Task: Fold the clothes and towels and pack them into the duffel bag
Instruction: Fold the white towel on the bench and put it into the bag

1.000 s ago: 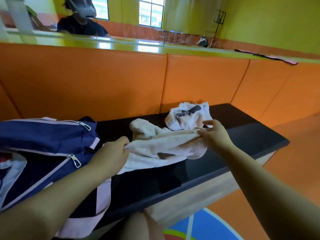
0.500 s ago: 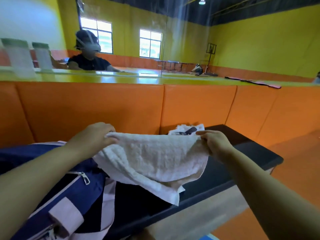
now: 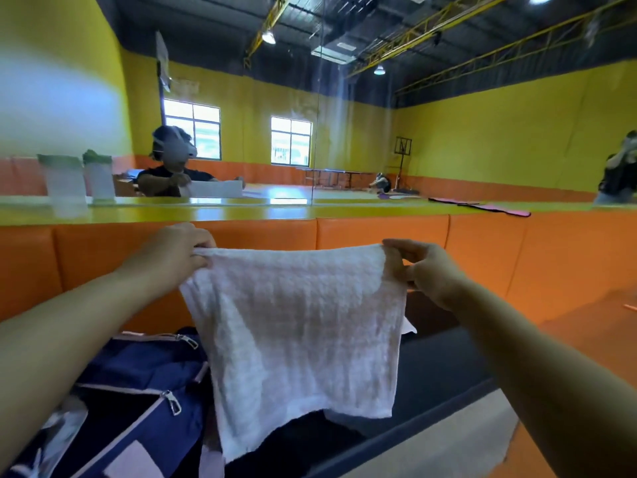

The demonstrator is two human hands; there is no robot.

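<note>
A white towel [image 3: 296, 332] hangs spread in the air, pinched at its two top corners: the left hand [image 3: 172, 253] is clamped on the left corner, the right hand [image 3: 427, 270] on the right one, the two hands well apart. The towel's lower edge dangles above the black tabletop [image 3: 437, 370], whose front edge runs diagonally toward the right. At the tabletop's left end lies the open navy duffel bag [image 3: 144, 384] with pale pink trim and silver zip pulls, just beside the towel. Behind the tabletop stands orange wall padding [image 3: 379, 232] topped by a glossy yellow-green ledge, then a mirror [image 3: 344, 132] reflecting yellow walls, two windows and a dark trussed ceiling.
</note>
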